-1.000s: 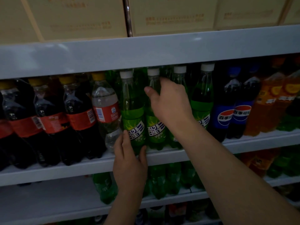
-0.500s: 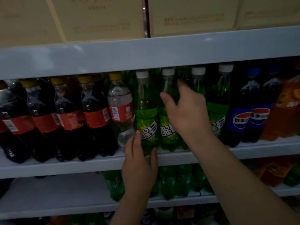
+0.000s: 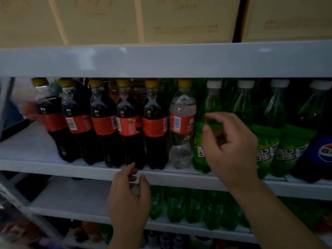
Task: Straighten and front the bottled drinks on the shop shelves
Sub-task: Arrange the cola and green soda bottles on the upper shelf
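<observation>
Five cola bottles (image 3: 128, 126) stand left of the clear bottle (image 3: 182, 123), green bottles (image 3: 267, 133) right of it. Right hand (image 3: 233, 150), just right of it, and left hand (image 3: 129, 198), below it, are both loosely curled, holding nothing

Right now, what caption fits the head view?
Left hand and right hand hover empty before cola bottles and green bottles.
</observation>
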The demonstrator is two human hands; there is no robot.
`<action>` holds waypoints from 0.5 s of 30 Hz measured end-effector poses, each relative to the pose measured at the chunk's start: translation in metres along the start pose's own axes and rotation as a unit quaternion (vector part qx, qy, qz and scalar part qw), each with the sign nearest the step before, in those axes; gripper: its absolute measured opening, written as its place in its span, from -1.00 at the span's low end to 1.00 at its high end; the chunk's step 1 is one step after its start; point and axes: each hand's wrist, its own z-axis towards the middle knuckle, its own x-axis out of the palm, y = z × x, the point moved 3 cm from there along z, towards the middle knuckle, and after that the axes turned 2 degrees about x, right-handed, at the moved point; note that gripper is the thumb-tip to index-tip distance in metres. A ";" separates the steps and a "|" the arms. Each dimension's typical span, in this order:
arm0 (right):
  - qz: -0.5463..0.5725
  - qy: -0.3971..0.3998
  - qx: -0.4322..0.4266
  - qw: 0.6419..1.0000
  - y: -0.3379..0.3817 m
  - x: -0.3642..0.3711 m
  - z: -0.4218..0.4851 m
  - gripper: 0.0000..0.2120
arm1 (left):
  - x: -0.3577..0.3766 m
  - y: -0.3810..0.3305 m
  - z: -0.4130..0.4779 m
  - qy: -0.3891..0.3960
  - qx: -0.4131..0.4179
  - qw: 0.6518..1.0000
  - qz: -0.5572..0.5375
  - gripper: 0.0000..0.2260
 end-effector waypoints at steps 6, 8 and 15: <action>-0.003 -0.006 -0.008 1.000 0.006 -0.006 0.015 -0.84 | -0.006 0.015 0.005 -0.005 0.017 1.000 -0.001 -0.70; -0.032 0.019 -0.024 0.999 0.021 0.003 0.027 -0.79 | -0.005 0.015 0.009 -0.012 0.027 1.000 -0.005 -0.71; -0.053 0.135 0.105 0.984 0.034 0.048 0.071 -0.74 | -0.001 0.014 0.016 -0.014 0.064 0.996 -0.059 -0.71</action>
